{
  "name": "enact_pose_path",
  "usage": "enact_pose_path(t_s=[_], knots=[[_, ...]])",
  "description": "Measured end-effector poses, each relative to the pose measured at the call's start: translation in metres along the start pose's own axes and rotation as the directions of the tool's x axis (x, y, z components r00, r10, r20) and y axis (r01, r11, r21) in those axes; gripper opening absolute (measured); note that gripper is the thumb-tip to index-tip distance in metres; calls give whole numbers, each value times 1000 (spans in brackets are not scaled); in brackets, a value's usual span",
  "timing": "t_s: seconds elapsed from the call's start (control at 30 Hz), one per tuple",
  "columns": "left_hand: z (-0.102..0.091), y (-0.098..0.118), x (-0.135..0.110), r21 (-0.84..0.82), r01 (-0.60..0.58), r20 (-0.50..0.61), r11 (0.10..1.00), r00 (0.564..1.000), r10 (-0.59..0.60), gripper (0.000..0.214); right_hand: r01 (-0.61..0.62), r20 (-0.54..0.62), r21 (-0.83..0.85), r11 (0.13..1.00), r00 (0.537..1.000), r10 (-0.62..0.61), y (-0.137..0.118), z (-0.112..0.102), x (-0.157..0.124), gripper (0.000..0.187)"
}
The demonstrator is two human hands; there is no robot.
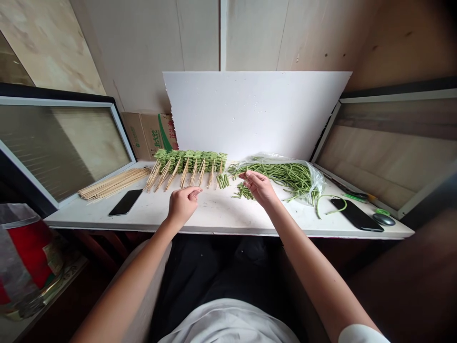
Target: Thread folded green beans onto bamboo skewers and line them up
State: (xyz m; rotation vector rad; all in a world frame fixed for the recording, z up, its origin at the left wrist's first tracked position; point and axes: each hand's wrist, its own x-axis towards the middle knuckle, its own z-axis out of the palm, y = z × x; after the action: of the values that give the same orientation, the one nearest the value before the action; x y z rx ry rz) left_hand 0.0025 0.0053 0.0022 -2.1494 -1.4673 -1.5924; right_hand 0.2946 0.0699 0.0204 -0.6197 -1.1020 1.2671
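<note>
Left hand (pixel 183 204) is hovering with its grip released, just in front of the skewered bean rows (pixel 189 162); right hand (pixel 259 187) is curling over cut green beans (pixel 243 192) right of those rows, grip unclear; bagged long beans (pixel 282 176) are lying farther right.

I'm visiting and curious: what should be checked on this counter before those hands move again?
Left hand, fingers holding anything: cannot tell.
Right hand, fingers holding anything: cannot tell.
Cut green bean pieces within reach, between the hands: ok.
Spare bamboo skewers bundled on the white counter, left of the left hand: ok.
Long green beans lying by the plastic bag, right of the right hand: ok.
Black phone apart from the left hand: ok.
</note>
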Motion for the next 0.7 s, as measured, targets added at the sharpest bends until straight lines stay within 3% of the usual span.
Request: enact_pose_path(t_s=[0.37,0.7], knots=[[-2,3,0,61,-60,-23,996,998,62,28,28,1,-69,997,1000,-28,-2,0,-1,30],[-3,3,0,81,-21,-10,996,1000,22,31,15,84,-146,989,996,-3,-8,2,-7,29]])
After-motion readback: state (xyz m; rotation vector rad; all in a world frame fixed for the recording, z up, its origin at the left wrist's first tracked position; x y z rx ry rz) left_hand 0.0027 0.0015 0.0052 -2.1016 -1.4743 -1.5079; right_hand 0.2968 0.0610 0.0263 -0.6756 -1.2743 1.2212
